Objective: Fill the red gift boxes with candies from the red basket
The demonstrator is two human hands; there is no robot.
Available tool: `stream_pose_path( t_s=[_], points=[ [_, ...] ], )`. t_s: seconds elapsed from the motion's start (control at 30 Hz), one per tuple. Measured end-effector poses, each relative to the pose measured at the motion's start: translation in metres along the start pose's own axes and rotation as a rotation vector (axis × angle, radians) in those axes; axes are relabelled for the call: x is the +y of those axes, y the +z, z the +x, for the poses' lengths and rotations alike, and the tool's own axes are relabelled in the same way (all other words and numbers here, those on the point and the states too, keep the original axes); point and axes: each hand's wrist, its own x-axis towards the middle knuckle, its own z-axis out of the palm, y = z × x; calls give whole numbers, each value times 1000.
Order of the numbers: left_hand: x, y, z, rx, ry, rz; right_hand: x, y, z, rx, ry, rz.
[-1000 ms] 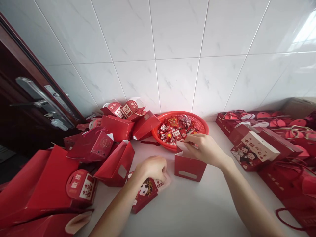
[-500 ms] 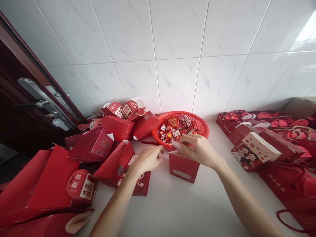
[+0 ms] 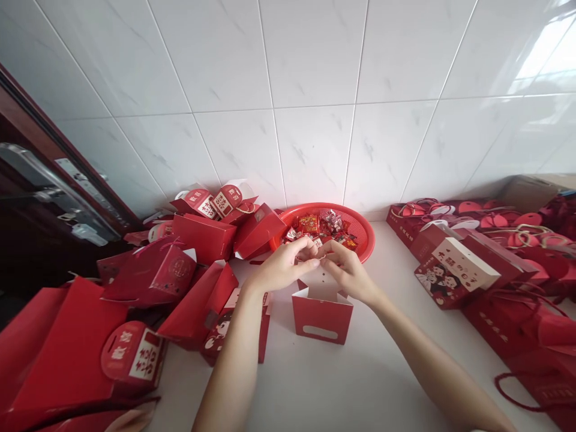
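Observation:
A small red paper box (image 3: pixel 322 318) stands open-topped on the white surface in front of me, a pale slot in its near side. Its raised back flap, white inside with small dark holes, rises between my hands. My left hand (image 3: pixel 290 264) is closed, thumb and fingers pinched together above the flap; whatever it pinches is too small to make out. From the other side my right hand (image 3: pixel 346 270) meets it, its fingers closed at the flap's upper edge. Just behind is a red plastic basket (image 3: pixel 368 231) holding wrapped candies (image 3: pixel 310 224), partly covered by my hands.
Red gift boxes (image 3: pixel 203 236) are heaped on the left, one printed box (image 3: pixel 220 336) close to my left forearm. Several red bags (image 3: pixel 499 327) with cord handles and a printed box (image 3: pixel 454 267) line the right. A tiled wall (image 3: pixel 312 150) rises behind; a door handle (image 3: pixel 63 195) is at left.
My left hand has moved right and up to meet my right hand over the box. The right hand has shifted slightly left. The view has turned a little.

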Motion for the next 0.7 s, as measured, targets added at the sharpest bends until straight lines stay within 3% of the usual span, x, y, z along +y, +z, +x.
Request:
stream_pose_path(
  t_s=[0.17,0.3,0.4,0.47,0.57,0.6,0.7],
  points=[
    [0,-12,-7,-203,-60,95,3,-1,1,-83,58,116],
    [5,-13,-10,-250,-146,114,1,-5,3,-171,87,143],
    [9,-13,-11,-257,-198,139,-1,-23,11,-246,65,92],
    [10,-13,-11,-264,-205,135,2,-44,21,-168,39,19],
    [10,-14,-12,-278,-219,120,15,-77,40,159,31,-159],
    [10,-15,-12,-278,-224,119,21,-86,46,212,72,-252],
    [7,-15,-12,-270,-233,130,43,-102,66,134,237,-586]
  ],
)
